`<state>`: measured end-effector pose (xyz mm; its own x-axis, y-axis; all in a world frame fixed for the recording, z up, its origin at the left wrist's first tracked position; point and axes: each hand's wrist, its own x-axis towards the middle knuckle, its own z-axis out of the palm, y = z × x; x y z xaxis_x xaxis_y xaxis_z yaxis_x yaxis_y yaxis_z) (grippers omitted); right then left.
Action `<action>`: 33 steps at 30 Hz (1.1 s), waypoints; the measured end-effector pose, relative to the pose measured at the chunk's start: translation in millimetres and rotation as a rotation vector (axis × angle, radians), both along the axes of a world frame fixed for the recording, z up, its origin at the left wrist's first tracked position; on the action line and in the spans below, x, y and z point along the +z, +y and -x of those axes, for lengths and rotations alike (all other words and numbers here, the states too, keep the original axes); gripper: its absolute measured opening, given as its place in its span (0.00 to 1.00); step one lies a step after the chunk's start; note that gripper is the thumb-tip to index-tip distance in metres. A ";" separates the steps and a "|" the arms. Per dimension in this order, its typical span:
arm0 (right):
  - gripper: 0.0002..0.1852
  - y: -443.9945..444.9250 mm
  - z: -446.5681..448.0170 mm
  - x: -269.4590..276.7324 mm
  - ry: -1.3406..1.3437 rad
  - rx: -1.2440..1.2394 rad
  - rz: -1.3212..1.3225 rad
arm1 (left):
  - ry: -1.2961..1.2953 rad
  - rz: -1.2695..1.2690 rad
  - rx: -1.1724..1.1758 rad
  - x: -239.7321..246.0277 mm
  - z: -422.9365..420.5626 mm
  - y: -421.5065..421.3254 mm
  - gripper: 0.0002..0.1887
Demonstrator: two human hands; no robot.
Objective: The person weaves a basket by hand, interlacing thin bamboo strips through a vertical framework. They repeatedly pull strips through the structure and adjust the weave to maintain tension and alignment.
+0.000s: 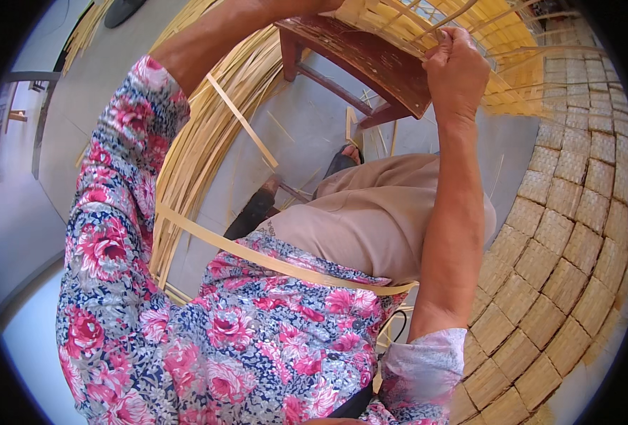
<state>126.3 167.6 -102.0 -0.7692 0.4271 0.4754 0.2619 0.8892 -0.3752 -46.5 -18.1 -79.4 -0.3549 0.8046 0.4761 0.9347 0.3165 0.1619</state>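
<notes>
My right hand (455, 74) has its thumb and fingers pinched on a thin strip at the edge of a yellow woven basketwork piece (513, 79), likely bamboo. Long thin stakes (505, 21) stick out from this piece around the hand. The near part of the weave rests over a worn dark red wooden bench (367, 56). My left forearm reaches across the top of the picture, and the hand itself is cut off by the upper edge. A pale flat strip (271, 261) runs across my lap, in front of the floral shirt.
A large bundle of long split strips (223, 122) lies on the floor at left. Another flat strip (242, 119) crosses it. Rows of square woven pieces (558, 249) cover the right side. Scraps litter the grey floor (287, 117) near my sandalled foot (348, 156).
</notes>
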 end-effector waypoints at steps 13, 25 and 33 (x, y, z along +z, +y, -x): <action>0.09 -11.2 2.6 8.3 -0.055 -0.041 0.082 | -0.312 -0.459 0.104 -14.9 -40.4 -21.7 0.13; 0.08 -10.0 7.9 -4.8 -0.028 -0.021 0.091 | -0.235 -0.210 0.261 -45.9 -47.6 38.9 0.17; 0.07 -5.0 4.1 -7.0 0.003 -0.018 0.170 | -0.372 -0.304 0.164 -41.9 -49.0 44.7 0.09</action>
<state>122.2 162.6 -109.0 -0.7593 0.5150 0.3978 0.2753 0.8081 -0.5207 2.5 26.6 -121.3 -0.6552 0.5690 0.4970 0.7379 0.3410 0.5824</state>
